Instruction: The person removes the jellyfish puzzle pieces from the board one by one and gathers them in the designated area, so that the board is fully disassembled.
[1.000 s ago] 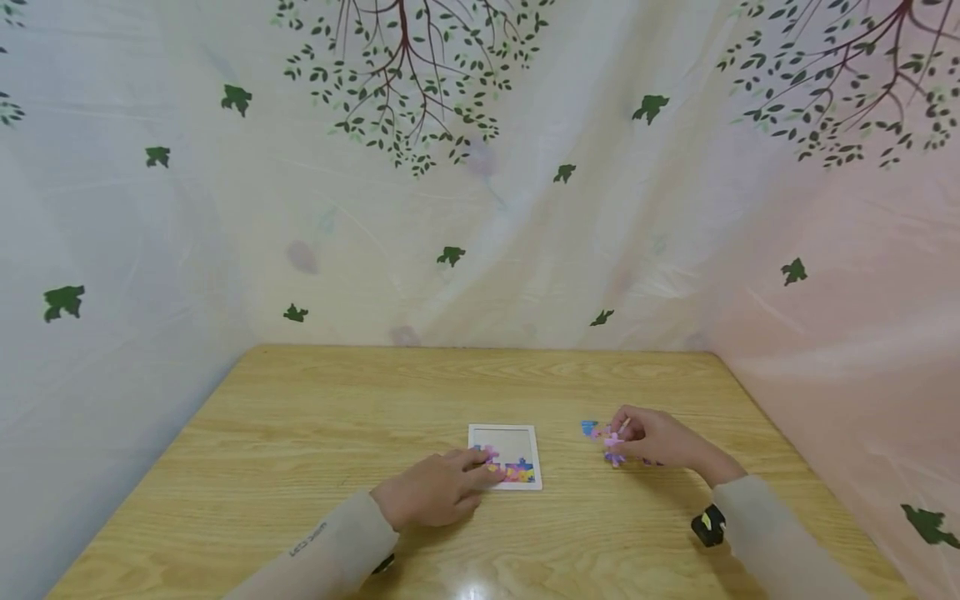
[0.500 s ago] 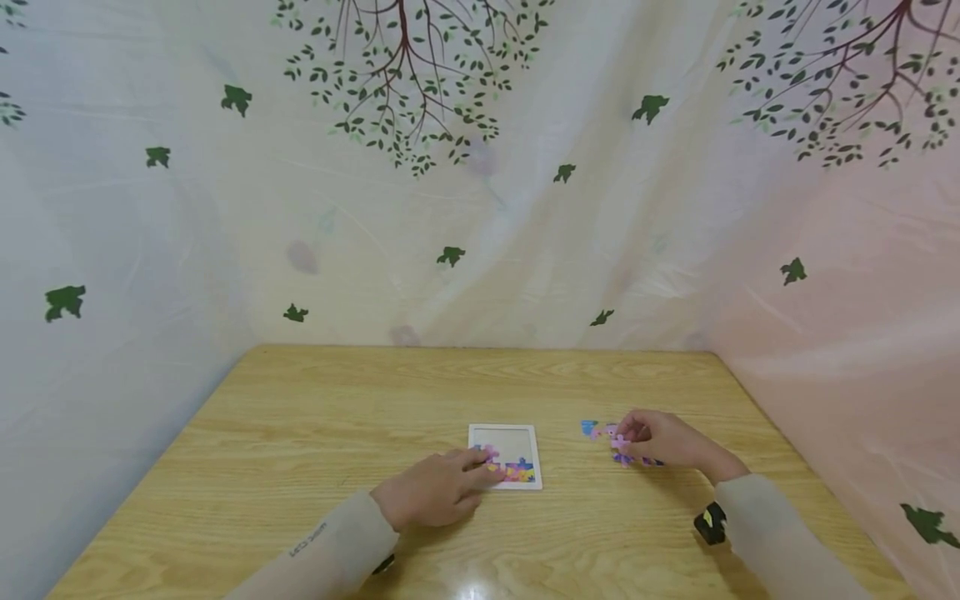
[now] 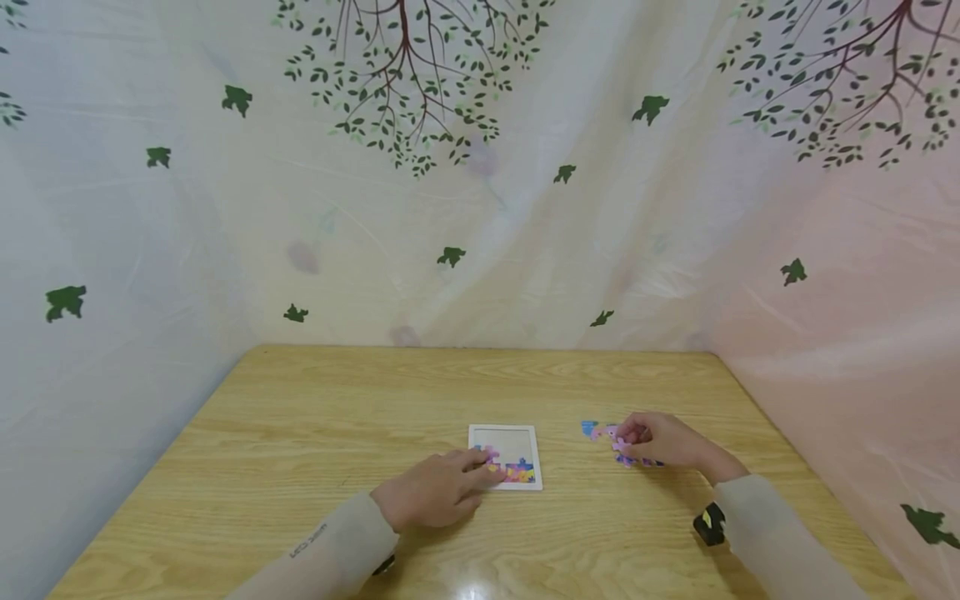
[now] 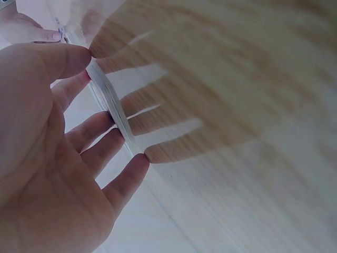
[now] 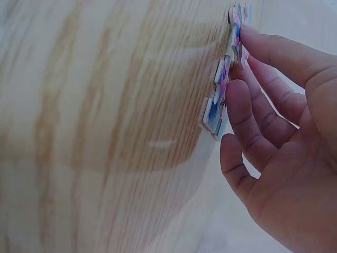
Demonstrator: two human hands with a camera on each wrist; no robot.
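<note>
In the head view, my left hand (image 3: 438,490) rests with fairly straight fingers on the lower left of a small white puzzle frame (image 3: 502,427). Colourful jigsaw pieces (image 3: 521,473) lie along the frame's lower part; my fingers cover some of them. The left wrist view has the thumb and fingertips touching the frame's edge (image 4: 113,100). To the right, my right hand (image 3: 663,442) pinches a pink jigsaw piece (image 3: 620,446) between thumb and fingers, low over other loose pieces. Seen from the right wrist, those loose pieces (image 5: 215,113) lie beside the fingertips, partly overlapping.
Blue and pink loose pieces (image 3: 590,428) lie left of the right hand, and dark purple ones (image 3: 652,462) lie partly under it. The wooden table (image 3: 360,392) ends at a printed curtain (image 3: 510,300) behind and at both sides.
My right hand has shifted slightly to the right with the pink jigsaw piece, then stayed nearly still. The left hand and the frame have not moved.
</note>
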